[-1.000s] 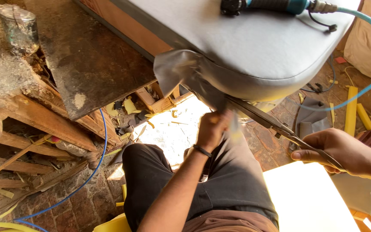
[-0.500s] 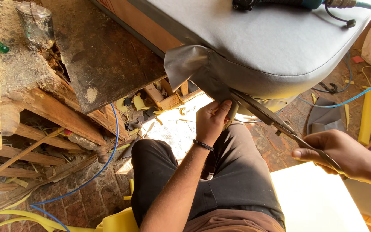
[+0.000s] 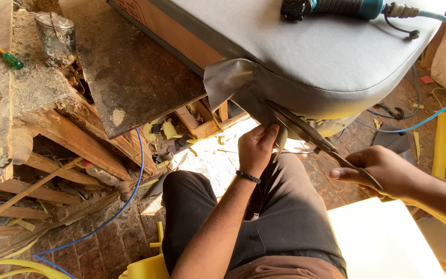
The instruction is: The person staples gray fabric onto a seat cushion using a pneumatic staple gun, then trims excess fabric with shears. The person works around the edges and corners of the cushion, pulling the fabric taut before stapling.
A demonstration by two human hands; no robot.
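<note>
The person's right hand is closed around the handles of a pair of long dark metal scissors, fingers curled through and over the loops. The scissors' long axis runs on a diagonal from the right hand at lower right up to the upper left, with the tips pointing up-left into the hanging edge of the grey upholstery fabric. The blades look only narrowly parted, lying along the underside of the grey cushioned seat.

The left hand, with a dark beaded bracelet at the wrist, has its fingers pinched on a loose strip of the grey fabric just beside the blades, holding it taut downward. Both hands sit above the person's dark grey trousers.

On top of the seat lies a teal and black pneumatic stapler, its light blue air hose curving off to the right. To the left stand a rusty tin can, a green-handled screwdriver and rough wooden framing, with a thin blue cable trailing over the brick floor
</note>
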